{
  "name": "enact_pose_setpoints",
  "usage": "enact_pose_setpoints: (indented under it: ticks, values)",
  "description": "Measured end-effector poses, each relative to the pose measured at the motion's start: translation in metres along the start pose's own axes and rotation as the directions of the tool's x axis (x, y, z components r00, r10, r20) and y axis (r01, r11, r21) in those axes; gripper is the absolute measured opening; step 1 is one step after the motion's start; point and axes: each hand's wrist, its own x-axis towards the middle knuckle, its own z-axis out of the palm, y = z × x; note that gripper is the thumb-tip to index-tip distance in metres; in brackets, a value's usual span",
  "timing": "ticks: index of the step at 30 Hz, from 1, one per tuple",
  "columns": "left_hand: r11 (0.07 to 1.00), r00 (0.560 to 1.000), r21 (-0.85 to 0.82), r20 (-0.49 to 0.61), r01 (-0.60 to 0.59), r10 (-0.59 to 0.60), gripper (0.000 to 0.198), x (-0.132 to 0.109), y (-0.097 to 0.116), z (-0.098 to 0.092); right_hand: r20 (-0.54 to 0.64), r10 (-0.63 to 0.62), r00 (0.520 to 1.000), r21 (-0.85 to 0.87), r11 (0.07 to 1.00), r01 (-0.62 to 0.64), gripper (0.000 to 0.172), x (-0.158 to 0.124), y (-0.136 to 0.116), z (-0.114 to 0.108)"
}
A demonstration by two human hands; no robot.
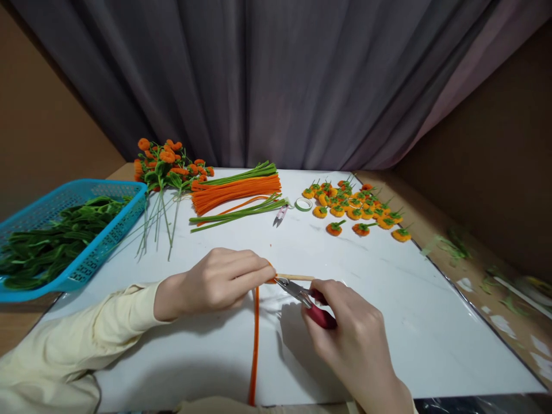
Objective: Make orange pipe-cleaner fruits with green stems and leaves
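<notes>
My left hand (219, 280) is closed in a pinch on an orange pipe cleaner (255, 339) wound at the end of a thin wooden stick (297, 278). The pipe cleaner's long tail hangs down toward me across the white board (431, 328). My right hand (349, 333) grips red-handled pliers (308, 299), whose metal jaws meet the pipe cleaner right beside my left fingertips.
A blue basket (107, 230) of green leaves sits at left. Behind are finished orange flowers on stems (166, 167), bundles of orange and green pipe cleaners (235, 192), small snips (280, 214), a tape roll (303, 204) and several orange pumpkin shapes (357, 207). A curtain hangs at the back.
</notes>
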Motion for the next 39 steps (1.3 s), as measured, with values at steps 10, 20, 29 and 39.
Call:
enact_pose_setpoints:
  ticks: [10,20,29,39]
  values:
    - [0.998,0.998,0.021,-0.027,0.053,-0.052,0.022,-0.005,-0.001,0.008,0.024,-0.074,0.997,-0.005,0.997,0.075,0.015,0.005,0.011,0.007]
    - [0.997,0.997,0.0,-0.004,0.071,-0.071,0.022,-0.005,-0.002,0.008,-0.014,-0.104,0.994,0.009,0.995,0.104,0.015,0.004,0.017,0.014]
    - [0.997,0.997,-0.012,-0.014,0.08,-0.08,0.022,-0.01,-0.002,0.014,-0.009,-0.107,0.994,0.014,0.994,0.107,0.015,0.002,0.02,0.016]
    - [0.996,0.997,-0.042,-0.012,0.081,-0.082,0.021,-0.007,-0.002,0.012,-0.016,-0.087,0.996,0.008,0.996,0.087,0.016,0.003,0.018,0.016]
